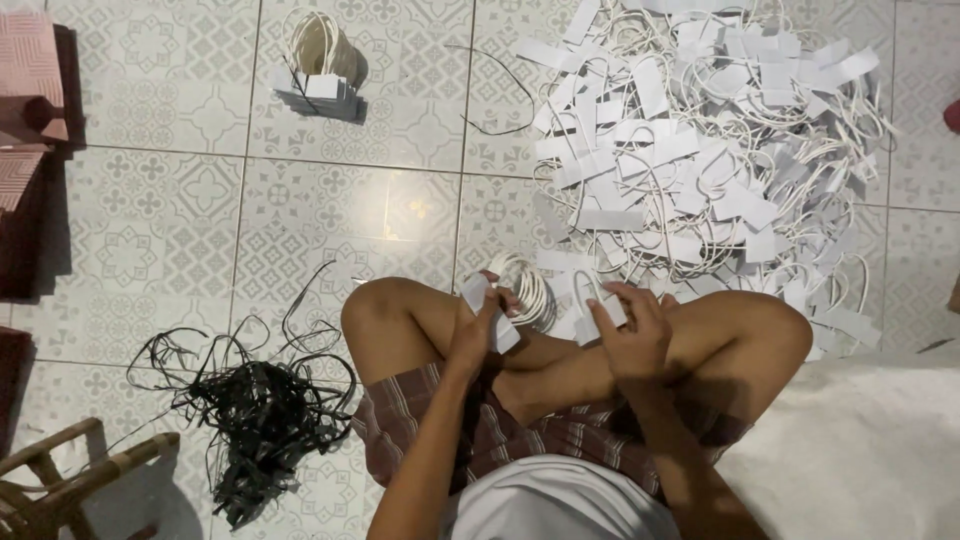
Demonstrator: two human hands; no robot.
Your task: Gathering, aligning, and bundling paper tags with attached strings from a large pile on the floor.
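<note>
I sit cross-legged on a patterned tile floor. My left hand (478, 325) grips a small stack of white paper strips with white cord loops (520, 287) that fan out past the fingers. My right hand (628, 325) pinches a single white strip with its cord loop (590, 295), held just right of the stack above my knees. A large heap of the same white strips and cord handles (700, 150) spreads over the floor beyond my right knee.
A tidy bundle of stacked strips with upright loops (318, 75) stands far left of the heap. A tangle of black straps (255, 410) lies by my left knee. Pink paper sheets (28, 80) sit at the left edge, a bamboo stool (60, 485) bottom left, white cloth (860, 450) at right.
</note>
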